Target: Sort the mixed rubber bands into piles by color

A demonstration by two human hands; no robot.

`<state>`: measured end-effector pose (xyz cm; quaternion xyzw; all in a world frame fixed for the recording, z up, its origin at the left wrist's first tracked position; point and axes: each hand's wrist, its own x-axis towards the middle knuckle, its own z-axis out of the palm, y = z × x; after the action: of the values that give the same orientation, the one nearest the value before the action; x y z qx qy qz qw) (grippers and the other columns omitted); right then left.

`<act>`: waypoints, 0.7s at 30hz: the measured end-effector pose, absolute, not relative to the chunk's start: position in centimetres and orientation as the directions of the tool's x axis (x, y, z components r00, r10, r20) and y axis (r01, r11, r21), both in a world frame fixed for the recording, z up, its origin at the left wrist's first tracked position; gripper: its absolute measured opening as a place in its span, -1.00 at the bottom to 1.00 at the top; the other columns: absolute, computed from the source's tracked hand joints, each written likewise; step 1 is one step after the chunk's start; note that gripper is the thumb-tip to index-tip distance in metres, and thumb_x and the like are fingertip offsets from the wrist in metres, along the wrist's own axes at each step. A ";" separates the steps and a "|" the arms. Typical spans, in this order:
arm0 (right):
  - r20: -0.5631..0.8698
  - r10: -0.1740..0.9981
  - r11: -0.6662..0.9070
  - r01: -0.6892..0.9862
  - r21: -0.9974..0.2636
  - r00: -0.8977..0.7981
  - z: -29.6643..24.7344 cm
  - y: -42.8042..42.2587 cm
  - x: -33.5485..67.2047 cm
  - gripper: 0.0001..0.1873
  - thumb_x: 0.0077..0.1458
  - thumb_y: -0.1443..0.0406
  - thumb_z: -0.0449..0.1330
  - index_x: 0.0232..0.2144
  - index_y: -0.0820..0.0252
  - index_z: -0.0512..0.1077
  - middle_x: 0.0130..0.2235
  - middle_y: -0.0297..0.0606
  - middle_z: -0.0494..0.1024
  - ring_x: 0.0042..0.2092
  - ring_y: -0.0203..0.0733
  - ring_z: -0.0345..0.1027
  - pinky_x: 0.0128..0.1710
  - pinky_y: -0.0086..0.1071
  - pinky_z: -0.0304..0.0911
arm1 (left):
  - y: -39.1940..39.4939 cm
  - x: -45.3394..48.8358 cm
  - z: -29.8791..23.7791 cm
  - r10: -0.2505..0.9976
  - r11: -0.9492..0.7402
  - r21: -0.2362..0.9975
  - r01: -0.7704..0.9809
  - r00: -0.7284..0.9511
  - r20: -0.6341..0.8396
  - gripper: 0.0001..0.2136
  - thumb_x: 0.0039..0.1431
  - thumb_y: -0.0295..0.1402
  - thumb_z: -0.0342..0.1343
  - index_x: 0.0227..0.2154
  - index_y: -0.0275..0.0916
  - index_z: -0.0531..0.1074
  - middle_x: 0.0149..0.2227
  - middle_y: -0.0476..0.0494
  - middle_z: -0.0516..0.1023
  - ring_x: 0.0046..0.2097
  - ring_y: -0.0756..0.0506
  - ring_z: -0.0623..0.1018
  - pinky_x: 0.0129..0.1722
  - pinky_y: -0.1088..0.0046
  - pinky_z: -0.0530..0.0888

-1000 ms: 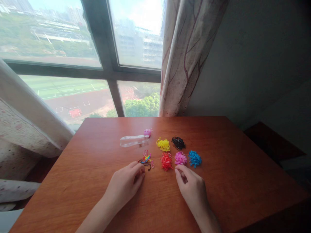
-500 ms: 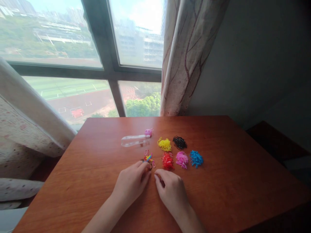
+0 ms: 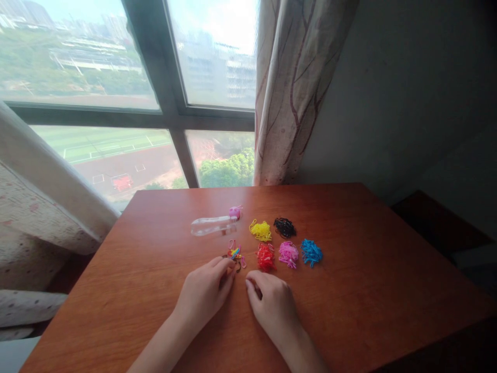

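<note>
My left hand rests on the table at the near edge of a small mixed pile of coloured loops, which look like little rubber bands. Its index fingertip touches or covers the pile's near side, and its thumb is a little apart from that finger. A dark loop lies by the fingertips. Just to the right, my right hand is closed, thumb and index tips together; whether anything is between them is hidden. The nearest pile to it is of red loops.
Yellow, black, pink and blue loops form separate piles to the right. A clear plastic bottle lies on its side, with a pink cap behind its neck. Beyond the wooden table are a window and curtains.
My left hand has drawn slightly back and left from the mixed pile, uncovering more of the dark loop. My right hand stays nearly still. The whole view has shifted a little.
</note>
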<state>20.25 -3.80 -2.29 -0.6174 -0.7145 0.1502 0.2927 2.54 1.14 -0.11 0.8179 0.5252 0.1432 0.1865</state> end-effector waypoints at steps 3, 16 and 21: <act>0.238 0.969 0.192 0.790 -0.582 -0.060 -2.4 -3.8 20.2 -0.82 0.21 0.38 0.06 -0.39 0.09 0.42 -0.46 -0.39 0.49 -0.41 -0.27 0.35 -0.39 -0.42 -0.02 | 1.5 1.6 0.0 0.935 -0.334 0.463 0.821 0.351 0.052 -0.83 0.29 -0.31 -0.07 -0.23 -0.12 0.43 -0.28 -0.02 0.57 -0.29 -0.05 0.56 -0.34 0.50 0.36; 0.240 0.969 0.199 0.781 -0.592 -0.065 -2.3 -3.8 20.3 -0.82 0.20 0.39 0.05 -0.39 0.10 0.42 -0.46 -0.39 0.49 -0.41 -0.27 0.35 -0.38 -0.42 -0.01 | 2.8 1.6 0.5 0.946 -0.312 0.431 0.847 0.318 0.059 -0.79 0.29 -0.27 -0.05 -0.11 -0.08 0.43 -0.20 -0.01 0.59 -0.26 -0.06 0.58 -0.32 0.49 0.38; 0.245 0.967 0.203 0.786 -0.584 -0.068 -2.3 -3.8 20.3 -0.82 0.21 0.39 0.05 -0.38 0.10 0.42 -0.46 -0.38 0.49 -0.41 -0.27 0.36 -0.38 -0.42 -0.01 | 3.4 2.6 0.6 0.939 -0.338 0.370 0.865 0.339 0.063 -0.82 0.29 -0.29 -0.05 -0.16 -0.08 0.44 -0.17 -0.02 0.59 -0.25 -0.06 0.59 -0.34 0.49 0.36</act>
<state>20.30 -3.76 -2.27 -0.6128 -0.7150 0.1508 0.3008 2.60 3.44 0.62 0.8069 0.5589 0.1337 0.1366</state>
